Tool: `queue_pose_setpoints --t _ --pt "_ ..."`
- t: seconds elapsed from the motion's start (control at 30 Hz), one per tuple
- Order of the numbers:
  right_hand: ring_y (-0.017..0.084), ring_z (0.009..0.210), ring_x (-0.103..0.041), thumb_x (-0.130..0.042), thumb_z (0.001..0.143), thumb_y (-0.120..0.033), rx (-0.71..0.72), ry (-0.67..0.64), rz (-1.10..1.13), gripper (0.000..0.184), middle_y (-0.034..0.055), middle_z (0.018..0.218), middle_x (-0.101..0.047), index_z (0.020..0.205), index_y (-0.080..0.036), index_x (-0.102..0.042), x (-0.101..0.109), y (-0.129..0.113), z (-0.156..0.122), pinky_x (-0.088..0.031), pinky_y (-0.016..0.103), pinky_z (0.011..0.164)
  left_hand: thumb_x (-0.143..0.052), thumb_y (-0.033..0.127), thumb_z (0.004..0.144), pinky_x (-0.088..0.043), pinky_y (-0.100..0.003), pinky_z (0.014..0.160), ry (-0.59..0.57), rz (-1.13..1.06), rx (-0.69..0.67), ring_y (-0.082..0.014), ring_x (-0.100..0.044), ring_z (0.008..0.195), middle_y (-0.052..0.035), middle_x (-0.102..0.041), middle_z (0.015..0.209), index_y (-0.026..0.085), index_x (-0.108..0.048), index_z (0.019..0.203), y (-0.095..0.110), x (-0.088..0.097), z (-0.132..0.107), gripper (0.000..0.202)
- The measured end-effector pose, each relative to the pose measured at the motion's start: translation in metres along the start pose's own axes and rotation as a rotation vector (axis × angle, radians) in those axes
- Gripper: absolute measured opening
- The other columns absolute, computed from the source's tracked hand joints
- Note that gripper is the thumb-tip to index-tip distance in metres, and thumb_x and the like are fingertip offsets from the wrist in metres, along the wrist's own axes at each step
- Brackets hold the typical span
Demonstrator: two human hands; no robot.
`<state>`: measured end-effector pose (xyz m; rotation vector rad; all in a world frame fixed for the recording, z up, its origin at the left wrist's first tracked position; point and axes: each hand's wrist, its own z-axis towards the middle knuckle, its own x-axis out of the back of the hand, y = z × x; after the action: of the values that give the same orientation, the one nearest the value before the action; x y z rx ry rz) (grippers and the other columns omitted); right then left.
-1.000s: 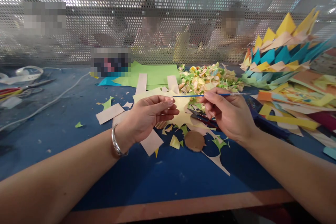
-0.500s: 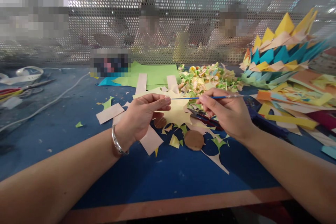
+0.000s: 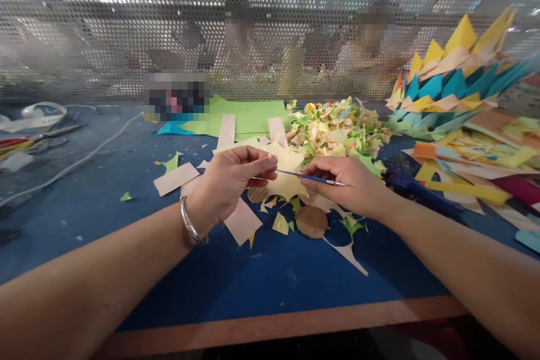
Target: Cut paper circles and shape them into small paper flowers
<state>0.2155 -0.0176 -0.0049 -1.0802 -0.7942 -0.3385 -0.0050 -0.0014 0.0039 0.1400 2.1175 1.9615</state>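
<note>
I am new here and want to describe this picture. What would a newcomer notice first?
First the middle: the left hand pinches a spiky yellow paper shape, and the right hand points a thin blue stick at it. Then the tall pile of folded coloured paper at the far right of the blue table.

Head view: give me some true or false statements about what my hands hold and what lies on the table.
1. The left hand pinches a yellow cutout. True.
2. The right hand holds scissors. False: it holds a thin blue stick.
3. A bracelet is on the right wrist. False: it is on the left wrist.
4. A brown disc lies on the table near the cutout. True.
</note>
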Motion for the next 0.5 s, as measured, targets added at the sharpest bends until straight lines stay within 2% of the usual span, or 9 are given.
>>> queue_pose_setpoints --t 0.13,0.27,0.5 --pt "0.011 0.058 -0.053 -0.063 0.086 -0.031 0.010 -0.006 -0.033 0.015 0.0007 0.069 -0.064 0.084 -0.017 -0.067 0.0002 0.0020 0.0009 -0.039 0.025 0.054 -0.080 0.024 0.072 -0.047 -0.020 0.055 -0.041 0.053 0.033 -0.0097 -0.063 0.060 -0.0015 -0.069 0.067 0.014 -0.065 0.072 -0.0009 -0.0011 0.0000 0.018" --pt "0.010 0.058 -0.053 -0.063 0.086 -0.025 0.025 0.071 -0.104 0.011 0.0009 0.070 -0.063 0.082 -0.017 -0.068 -0.0003 0.0005 0.0014 -0.040 0.025 0.054 -0.077 0.021 0.074 -0.046 -0.020 0.054 -0.052 0.120 0.022 -0.0089 -0.062 0.057 -0.0015 -0.068 0.065 0.013 -0.064 0.072 -0.0009 -0.0030 -0.0016 0.015" --pt "0.009 0.060 -0.053 -0.063 0.087 -0.025 0.147 0.174 0.005 0.012 0.0004 0.073 -0.061 0.088 -0.016 -0.070 -0.0052 -0.0066 -0.0009 -0.043 0.024 0.055 -0.076 0.018 0.074 -0.040 -0.017 0.047 -0.140 0.223 -0.034 -0.0053 -0.053 0.049 -0.0001 -0.065 0.058 0.012 -0.064 0.071 -0.0031 -0.0072 -0.0050 0.013"
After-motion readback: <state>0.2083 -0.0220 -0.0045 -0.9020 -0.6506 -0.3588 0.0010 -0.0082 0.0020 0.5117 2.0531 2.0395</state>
